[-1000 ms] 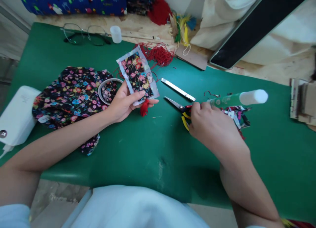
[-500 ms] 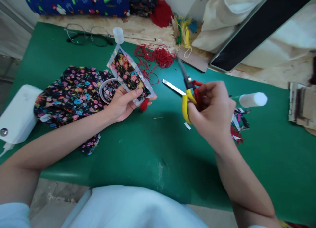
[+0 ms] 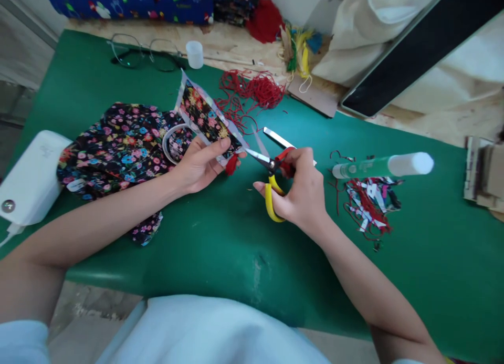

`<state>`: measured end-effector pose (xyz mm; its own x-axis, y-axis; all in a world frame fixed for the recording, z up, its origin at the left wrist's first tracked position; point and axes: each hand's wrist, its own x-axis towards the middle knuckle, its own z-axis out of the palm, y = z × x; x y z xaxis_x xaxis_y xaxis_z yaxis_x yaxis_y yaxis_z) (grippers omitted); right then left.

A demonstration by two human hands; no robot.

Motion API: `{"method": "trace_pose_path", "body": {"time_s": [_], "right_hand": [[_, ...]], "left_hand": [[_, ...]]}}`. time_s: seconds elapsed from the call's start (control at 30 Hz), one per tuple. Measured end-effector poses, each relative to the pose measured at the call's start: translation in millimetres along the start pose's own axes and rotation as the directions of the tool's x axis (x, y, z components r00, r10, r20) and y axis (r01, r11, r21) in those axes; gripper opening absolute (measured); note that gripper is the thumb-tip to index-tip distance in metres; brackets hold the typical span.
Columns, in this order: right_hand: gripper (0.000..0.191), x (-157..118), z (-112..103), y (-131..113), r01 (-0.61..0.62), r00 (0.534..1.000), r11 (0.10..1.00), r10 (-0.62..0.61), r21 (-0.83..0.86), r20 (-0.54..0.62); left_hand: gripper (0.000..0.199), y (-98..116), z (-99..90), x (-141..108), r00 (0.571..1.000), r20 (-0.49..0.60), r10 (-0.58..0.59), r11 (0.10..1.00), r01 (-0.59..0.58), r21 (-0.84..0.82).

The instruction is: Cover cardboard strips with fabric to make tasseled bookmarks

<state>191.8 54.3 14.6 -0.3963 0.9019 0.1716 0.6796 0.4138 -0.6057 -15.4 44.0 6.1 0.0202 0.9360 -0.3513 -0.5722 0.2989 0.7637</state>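
1. My left hand (image 3: 200, 167) is clamped on the floral piece (image 3: 202, 114), thumb on its face, fingers behind. The piece is held above the green table (image 3: 220, 248), left of the scissors (image 3: 272, 165), with the red tassel (image 3: 232, 165) at its lower end.
2. My right hand (image 3: 301, 190) is closed around the scissors' handles. The 2 blades stand apart, 1 pointing at the piece's lower right corner; I cannot tell whether it touches.
3. I judge this step to be lining up a trim along the piece's pale border, with the blades yet to close.
4. The next move, I'd say, calls for a steady left grip and a blade set along that border, with my fingertips and the tassel out of the bite.
5. At work, I count 1 floral piece, 1 tassel and 1 pair of scissors.
6. Around them: 1 slim metal tool (image 3: 279, 138), 1 green tube (image 3: 374, 168), 1 pair of eyeglasses (image 3: 145, 52), 1 small white cup (image 3: 195, 55), 1 white device (image 3: 35, 172), 1 pale ring (image 3: 167, 146) on 1 dark floral cloth (image 3: 122, 148).
7. The red threads (image 3: 265, 90) and scraps (image 3: 368, 201) are too tangled to count.
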Motion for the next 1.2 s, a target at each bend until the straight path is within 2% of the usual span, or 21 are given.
{"method": "trace_pose_path", "body": {"time_s": [0.2, 0.37, 0.43, 0.53, 0.6, 0.7, 0.77, 0.87, 0.93, 1.03, 1.1, 1.2], "right_hand": [[0.045, -1.4, -2.6, -6.0, 0.022, 0.998, 0.998, -0.019, -0.055, 0.054], [0.045, -0.6, -4.4, -6.6, 0.032, 0.997, 0.999, -0.029, -0.043, 0.074], [0.046, 0.0, -5.7, -5.3, 0.026, 0.998, 0.999, -0.024, -0.035, 0.059], [0.046, 1.3, -7.1, -2.8, -0.042, 0.999, 0.999, 0.042, 0.018, 0.014], [0.043, 2.1, -6.9, -2.5, -0.112, 0.993, 0.985, 0.117, 0.133, -0.030], [0.038, 2.6, -3.1, -6.1, -0.179, 0.976, 0.886, 0.216, 0.428, -0.039], [0.038, 1.4, 1.6, -10.9, -0.208, 0.972, 0.759, 0.231, 0.616, 0.043], [0.042, -3.3, 10.1, -17.8, -0.257, 0.966, 0.559, 0.177, 0.788, 0.190], [0.045, -7.8, 15.0, -20.2, -0.306, 0.952, 0.463, 0.132, 0.832, 0.277], [0.044, -13.3, 19.4, -20.5, -0.370, 0.926, 0.384, 0.080, 0.846, 0.368], [0.044, -14.8, 20.3, -20.5, -0.386, 0.919, 0.361, 0.068, 0.849, 0.389], [0.049, -14.0, 19.6, -23.4, -0.413, 0.908, 0.349, 0.091, 0.841, 0.409]], "left_hand": [[0.033, -3.5, -2.5, 2.0, 0.998, 0.042, 0.042, 0.999, -0.042, 0.012], [0.035, -2.9, 0.4, 1.3, 0.994, 0.064, 0.092, 0.996, -0.092, -0.010], [0.035, -2.6, 1.1, 0.4, 0.994, 0.072, 0.077, 0.997, -0.078, 0.007], [0.037, -3.2, -0.1, -1.4, 0.996, 0.079, 0.034, 0.996, -0.040, 0.078], [0.038, -4.4, -2.2, -2.9, 0.990, 0.143, 0.014, 0.991, -0.033, 0.132], [0.035, -6.3, -5.4, -5.2, 0.935, 0.351, -0.056, 0.970, -0.033, 0.242], [0.034, -6.6, -6.5, -6.4, 0.881, 0.462, -0.101, 0.964, -0.028, 0.264], [0.035, -4.4, -5.9, -7.8, 0.819, 0.553, -0.153, 0.966, 0.007, 0.257], [0.036, -1.6, -4.5, -8.8, 0.763, 0.605, -0.227, 0.958, 0.064, 0.279], [0.037, 1.9, -3.0, -10.2, 0.683, 0.652, -0.330, 0.937, 0.150, 0.317], [0.037, 2.5, -3.3, -10.7, 0.661, 0.660, -0.357, 0.928, 0.173, 0.329], [0.035, 1.1, -5.6, -10.6, 0.650, 0.665, -0.368, 0.924, 0.173, 0.342]]}}
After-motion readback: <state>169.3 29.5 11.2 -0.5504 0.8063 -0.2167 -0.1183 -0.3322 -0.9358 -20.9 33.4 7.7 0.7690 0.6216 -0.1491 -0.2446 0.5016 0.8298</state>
